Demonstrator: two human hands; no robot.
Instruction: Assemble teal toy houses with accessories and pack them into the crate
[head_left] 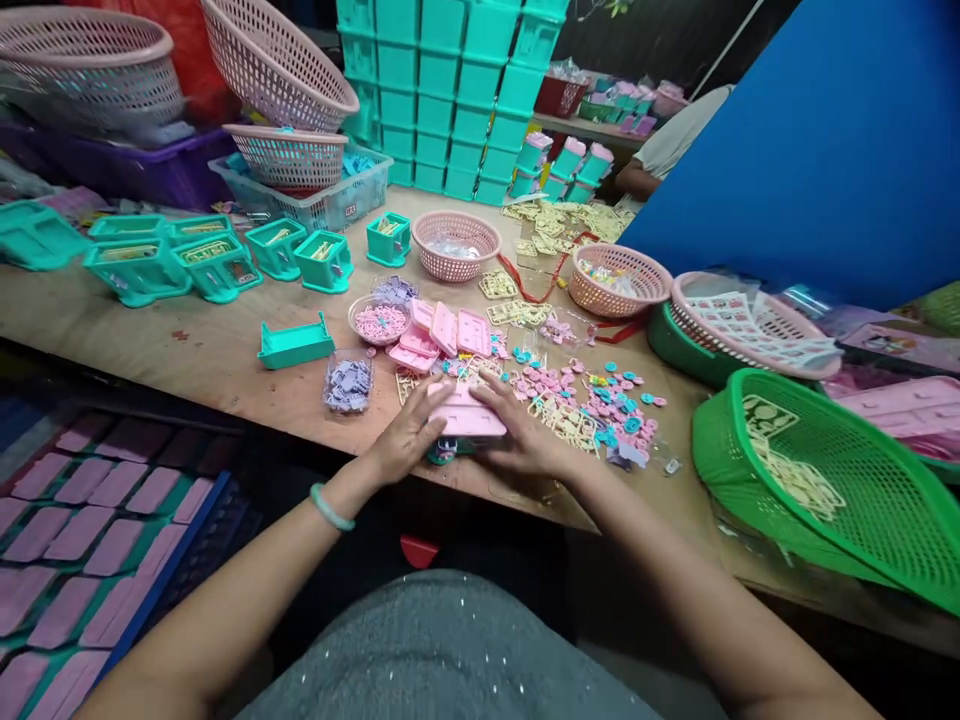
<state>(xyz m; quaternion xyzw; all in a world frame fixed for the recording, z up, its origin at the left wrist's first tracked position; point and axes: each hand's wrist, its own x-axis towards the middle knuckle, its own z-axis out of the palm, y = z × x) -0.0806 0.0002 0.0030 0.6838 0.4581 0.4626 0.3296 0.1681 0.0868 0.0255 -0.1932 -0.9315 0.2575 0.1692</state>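
Cluttered desk (217, 345): your left fingers (433, 430) and right fingers (487, 400) clamp the pink lid (469, 422) (near the edge); uneven pressure could tip it.

Open tabletop (202, 362) left of teal tray (296, 344), pink lids (472, 333) obstructive ahead.

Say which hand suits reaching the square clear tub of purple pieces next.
Probably the left hand: the tub stands on its side, while the right hand is across the pink lid. Both hands are on the lid, so neither is free.
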